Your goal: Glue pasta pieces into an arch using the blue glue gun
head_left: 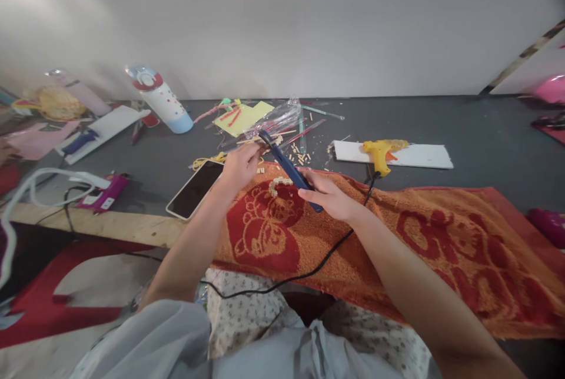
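My right hand (329,195) grips the near end of a long, slim dark-blue object (286,164), which looks like a phone seen edge-on. It is tilted up over the towel. Close to its far end, the fingers of my left hand (242,164) are drawn together; what they pinch, if anything, I cannot make out. Short pale stick pieces (302,158) lie scattered just beyond. Below the blue object, a curved row of small pale pieces (274,185) rests on the orange-and-red towel (344,243). A white-edged phone (196,190) lies beside my left wrist.
A yellow glue gun (379,154) sits on a white board (426,156); its black cable (282,282) crosses the towel and my lap. Yellow paper (247,118) and clear plastic wrap (282,117) lie behind my hands. At left stand a dotted bottle (163,102) and a magenta plug block (106,193).
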### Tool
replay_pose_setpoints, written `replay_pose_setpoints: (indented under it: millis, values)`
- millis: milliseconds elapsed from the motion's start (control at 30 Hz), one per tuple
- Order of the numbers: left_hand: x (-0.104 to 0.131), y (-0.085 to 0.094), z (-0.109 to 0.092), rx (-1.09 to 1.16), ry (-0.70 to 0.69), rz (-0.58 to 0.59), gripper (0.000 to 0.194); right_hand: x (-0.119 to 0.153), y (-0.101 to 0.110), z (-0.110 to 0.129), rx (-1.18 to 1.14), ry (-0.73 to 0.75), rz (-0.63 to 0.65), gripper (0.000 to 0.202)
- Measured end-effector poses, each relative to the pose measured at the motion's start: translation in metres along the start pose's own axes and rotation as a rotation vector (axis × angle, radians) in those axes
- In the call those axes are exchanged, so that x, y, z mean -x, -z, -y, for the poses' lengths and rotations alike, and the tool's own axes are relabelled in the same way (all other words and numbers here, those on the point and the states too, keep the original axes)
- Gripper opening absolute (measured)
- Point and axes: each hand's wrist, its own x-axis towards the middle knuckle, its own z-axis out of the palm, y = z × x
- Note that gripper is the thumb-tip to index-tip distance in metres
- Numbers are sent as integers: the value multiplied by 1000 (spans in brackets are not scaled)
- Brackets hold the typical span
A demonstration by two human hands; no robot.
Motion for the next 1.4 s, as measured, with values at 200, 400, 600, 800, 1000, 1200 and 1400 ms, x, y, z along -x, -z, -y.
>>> replay_pose_setpoints:
  millis: [200,400,600,800,1000,1200,1400]
  values:
    - [1,-3,-10,31,123,-43,24,2,-6,-3,-29,1,-27,55]
    - [3,-1,-19,34,147,-87,21,4,-8,4,-54,31,-37,54]
    - [0,1,-24,120,183,-110,18,4,-8,6,-2,52,-42,53]
    - [-5,6,-27,312,222,-34,25,5,-7,9,-20,48,-32,62]
    - [-7,6,-26,365,269,-57,24,6,-5,10,-4,31,-32,65]
    - [-4,0,-22,367,277,-113,11,5,-4,6,62,44,-25,64]
    - [-4,1,-23,313,271,-93,12,5,-4,7,83,65,-34,59]
